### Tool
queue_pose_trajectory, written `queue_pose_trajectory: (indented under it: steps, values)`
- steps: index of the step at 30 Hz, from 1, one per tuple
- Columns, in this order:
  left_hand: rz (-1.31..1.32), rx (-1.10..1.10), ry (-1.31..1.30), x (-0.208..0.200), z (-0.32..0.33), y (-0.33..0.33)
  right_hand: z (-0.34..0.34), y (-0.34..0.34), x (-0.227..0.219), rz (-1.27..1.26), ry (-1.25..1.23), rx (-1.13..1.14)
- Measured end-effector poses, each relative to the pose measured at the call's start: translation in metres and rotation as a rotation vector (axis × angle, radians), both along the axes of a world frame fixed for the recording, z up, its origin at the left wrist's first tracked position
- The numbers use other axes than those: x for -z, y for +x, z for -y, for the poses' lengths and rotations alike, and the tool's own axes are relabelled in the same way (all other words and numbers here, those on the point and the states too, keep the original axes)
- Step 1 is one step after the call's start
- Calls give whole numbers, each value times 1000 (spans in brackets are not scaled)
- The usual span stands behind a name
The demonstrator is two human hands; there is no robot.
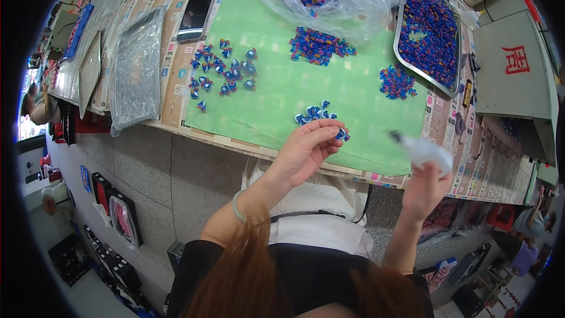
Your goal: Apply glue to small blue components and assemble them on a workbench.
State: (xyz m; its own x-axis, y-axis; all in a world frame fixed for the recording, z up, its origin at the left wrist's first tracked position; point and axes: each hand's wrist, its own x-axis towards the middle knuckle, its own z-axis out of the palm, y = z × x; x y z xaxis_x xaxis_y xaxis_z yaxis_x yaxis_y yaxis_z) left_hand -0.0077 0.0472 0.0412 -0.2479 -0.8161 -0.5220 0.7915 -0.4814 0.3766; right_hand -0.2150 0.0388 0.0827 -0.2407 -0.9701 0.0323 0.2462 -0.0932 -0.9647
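Between the thumb and fingers of my left hand [306, 150] is a small blue-and-white plastic piece [342, 134], held over the near part of a green mat [265, 112]. My right hand [425, 193] grips a white squeeze bottle [428, 156], blurred by motion, its dark tip pointing up and left. Just beyond my left hand lies a small cluster of blue-and-white pieces [318, 112]. More such pieces [232, 70] are spread over the mat's left side. Loose blue, red and orange pieces form a pile [318, 46] at the back and a smaller pile [397, 82] on the right.
A metal tray [401, 53] full of colored pieces stands at the back right, beside a grey box [512, 59]. A clear plastic bag [359, 6] with more pieces lies at the back. A phone [197, 13] and a plastic-wrapped tray [138, 65] sit to the left.
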Motion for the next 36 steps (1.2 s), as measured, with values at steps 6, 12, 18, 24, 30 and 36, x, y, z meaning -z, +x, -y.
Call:
queue_pose_trajectory:
  steps: [6, 12, 18, 24, 30, 36]
  values:
    - [20, -87, -42, 6, 3, 18, 47, -76, 55, -307, 112, 232]
    - [83, -146, -49, 7, 4, 38, 50, -76, 73, -822, -69, 546]
    - [53, -167, -55, 12, 1, 48, 60, 34, 25, -869, -201, -115]
    - [30, -198, -85, 8, -8, 49, 134, 109, 66, -1286, -789, -495]
    - [-9, -209, -67, 12, -11, 55, 144, 117, 66, -1448, -796, -634]
    - [15, -210, -82, 10, -3, 45, 94, 95, 53, -359, 155, -565]
